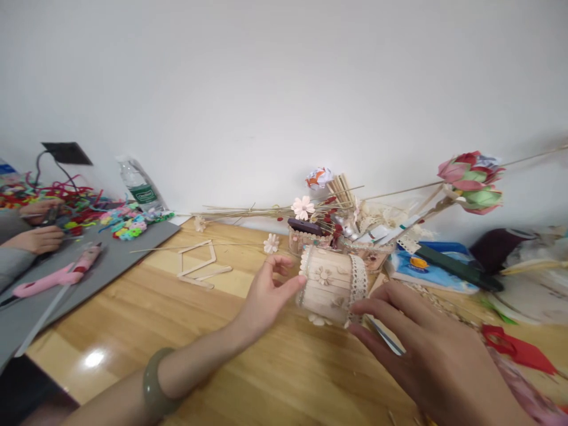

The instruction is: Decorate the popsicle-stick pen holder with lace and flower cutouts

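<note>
A small round pot (326,284) covered in pale craft sticks is tilted on its side above the wooden table. Lace trim (358,283) runs around its right end, a beaded scalloped edge around its left, and small wooden flowers sit on its side. My left hand (270,290) holds the left end, thumb at the rim and other fingers curled behind it. At the lace end, the thumb and forefinger of my right hand (412,337) close on the edge. Anything small between those fingertips is hard to make out. A thin white and blue strip (386,337) shows behind my right hand.
Decorated boxes (306,242) with sticks and lace stand behind the pot. Paper flowers (473,180) lean right, near a blue packet (426,269). Joined craft sticks (197,260) lie left. A pink glue gun (57,278) rests on a grey mat (133,260) near another person's hands (39,236).
</note>
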Demonstrator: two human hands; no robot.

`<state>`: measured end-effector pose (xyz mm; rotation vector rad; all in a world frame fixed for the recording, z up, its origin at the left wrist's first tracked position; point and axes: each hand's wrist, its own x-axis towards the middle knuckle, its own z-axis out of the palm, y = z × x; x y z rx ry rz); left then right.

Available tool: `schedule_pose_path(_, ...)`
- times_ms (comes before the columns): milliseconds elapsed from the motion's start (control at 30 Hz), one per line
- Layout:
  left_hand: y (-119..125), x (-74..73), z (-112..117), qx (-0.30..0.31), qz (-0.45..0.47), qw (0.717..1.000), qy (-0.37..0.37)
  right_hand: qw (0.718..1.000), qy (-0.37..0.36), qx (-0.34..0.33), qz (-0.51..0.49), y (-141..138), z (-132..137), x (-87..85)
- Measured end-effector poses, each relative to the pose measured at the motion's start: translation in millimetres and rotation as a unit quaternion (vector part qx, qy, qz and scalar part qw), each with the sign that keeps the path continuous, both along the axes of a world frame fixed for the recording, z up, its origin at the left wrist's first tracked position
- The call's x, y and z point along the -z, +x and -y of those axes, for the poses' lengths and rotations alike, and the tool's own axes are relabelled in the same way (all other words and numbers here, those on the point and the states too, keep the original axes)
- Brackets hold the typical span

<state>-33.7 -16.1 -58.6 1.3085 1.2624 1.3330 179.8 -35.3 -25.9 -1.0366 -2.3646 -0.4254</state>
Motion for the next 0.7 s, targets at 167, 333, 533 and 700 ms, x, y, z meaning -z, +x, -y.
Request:
schedule_pose_path(167,7,0.0,-11,0.238,0.138,0.958,-0.083,0.998,0.05,0.038,0.004,-1,-5,6.0)
schedule_pose_path(333,18,-12.2,-8,0.282,0.191,0.935,-0.095,0.998,0.003,0.053,-0.027,-3,-9,5.5)
schedule_pose_path(533,29,-17.7,-6,0.261,0.221,0.936,-0.087,0.994,-0.089,0.02,-0.061,1,-14,11.2)
schedule_pose_path(700,32,-17.1,-7,0.263,0.236,0.932,-0.083,0.986,-0.124,0.003,-0.113,-1,-16,7.5)
